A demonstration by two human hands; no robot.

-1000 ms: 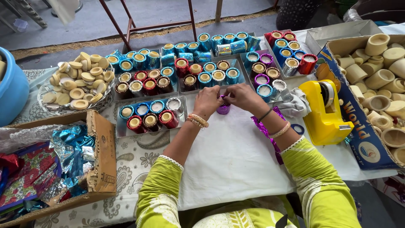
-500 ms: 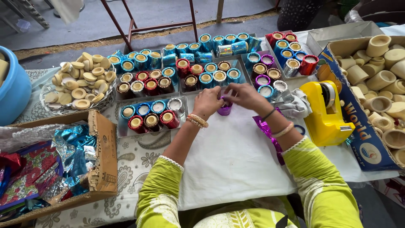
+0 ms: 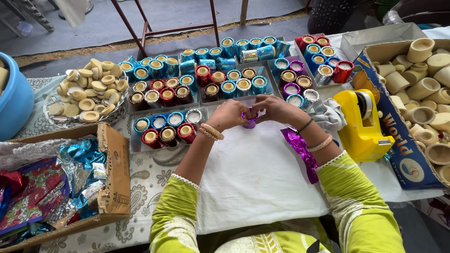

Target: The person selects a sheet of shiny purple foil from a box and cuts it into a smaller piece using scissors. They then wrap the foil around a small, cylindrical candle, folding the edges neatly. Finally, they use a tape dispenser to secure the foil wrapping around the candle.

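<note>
While my left hand (image 3: 228, 114) and right hand (image 3: 276, 108) meet over the white cloth (image 3: 253, 178), their fingers pinch one small cup wrapped in purple foil (image 3: 250, 122).

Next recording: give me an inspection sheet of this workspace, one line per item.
Surface: white sheet over a patterned cloth.
Job's things: purple foil-wrapped cup; purple foil strip beside the right forearm.
Clutter: trays of foil-wrapped cups, basket of plain discs, yellow tape dispenser, box of plain cups, box of foil sheets, blue tub.
Hands: left hand and right hand both hold the cup.
Cables: nothing seen.
Surroundings: red metal frame legs.
</note>
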